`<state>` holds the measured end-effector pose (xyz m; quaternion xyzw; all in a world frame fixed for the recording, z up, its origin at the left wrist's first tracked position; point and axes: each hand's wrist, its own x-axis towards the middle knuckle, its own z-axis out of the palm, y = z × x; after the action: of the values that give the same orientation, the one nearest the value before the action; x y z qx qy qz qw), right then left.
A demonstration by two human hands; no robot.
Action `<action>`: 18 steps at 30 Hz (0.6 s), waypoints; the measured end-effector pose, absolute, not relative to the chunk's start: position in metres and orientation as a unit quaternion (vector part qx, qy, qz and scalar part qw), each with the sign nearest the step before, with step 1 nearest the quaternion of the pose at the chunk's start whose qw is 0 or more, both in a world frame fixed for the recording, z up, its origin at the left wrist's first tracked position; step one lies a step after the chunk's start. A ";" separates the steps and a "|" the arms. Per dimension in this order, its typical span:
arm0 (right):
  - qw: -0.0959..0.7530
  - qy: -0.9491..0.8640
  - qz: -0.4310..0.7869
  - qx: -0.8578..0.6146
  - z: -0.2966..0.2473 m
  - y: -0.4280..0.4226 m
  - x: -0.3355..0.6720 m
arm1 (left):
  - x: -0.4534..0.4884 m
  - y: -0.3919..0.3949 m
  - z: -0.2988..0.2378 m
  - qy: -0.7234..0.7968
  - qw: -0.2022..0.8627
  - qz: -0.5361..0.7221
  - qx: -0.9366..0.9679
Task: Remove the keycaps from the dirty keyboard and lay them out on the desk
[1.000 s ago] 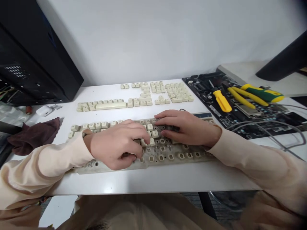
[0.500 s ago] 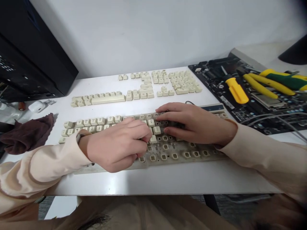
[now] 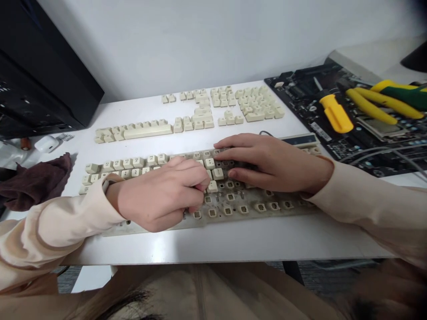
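Currently, left hand [image 3: 156, 193] curled tight against keys [image 3: 217, 174] at the middle of an old keyboard [image 3: 240, 209], any grip on them impossible to tell; right hand [image 3: 270, 166] open, resting on neighbouring keys; bare sockets [image 3: 230, 210] along the front; loose keycaps [image 3: 200, 120] in rows just behind the keyboard.

A plain white wall [image 3: 213, 40] rises directly behind a white tabletop [image 3: 253, 235], both softly and evenly lit. A black computer case [image 3: 43, 75] stands at the left against the wall. Below the tabletop's front edge, a dark table leg [image 3: 292, 272] reaches a grey floor [image 3: 333, 278].
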<state>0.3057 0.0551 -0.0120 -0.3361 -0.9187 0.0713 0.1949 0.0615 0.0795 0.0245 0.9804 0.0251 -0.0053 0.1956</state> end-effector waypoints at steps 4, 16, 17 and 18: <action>0.179 -0.924 0.071 -0.330 -0.010 0.055 0.307 | 0.062 0.081 0.024 0.023 0.199 -0.011 0.980; 0.198 -0.924 0.080 -0.318 -0.007 0.057 0.306 | 0.051 0.084 0.039 0.123 0.456 0.079 0.878; 0.197 -0.923 0.080 -0.321 -0.007 0.057 0.305 | 0.050 0.082 0.040 0.157 0.492 0.097 0.851; 0.195 -0.922 0.080 -0.324 -0.007 0.057 0.305 | 0.049 0.080 0.040 0.193 0.533 0.122 0.815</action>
<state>0.3049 0.0570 -0.0065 -0.3244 -0.9222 0.0803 0.1947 0.0485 0.0799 0.0404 0.8147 0.1926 0.1222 0.5331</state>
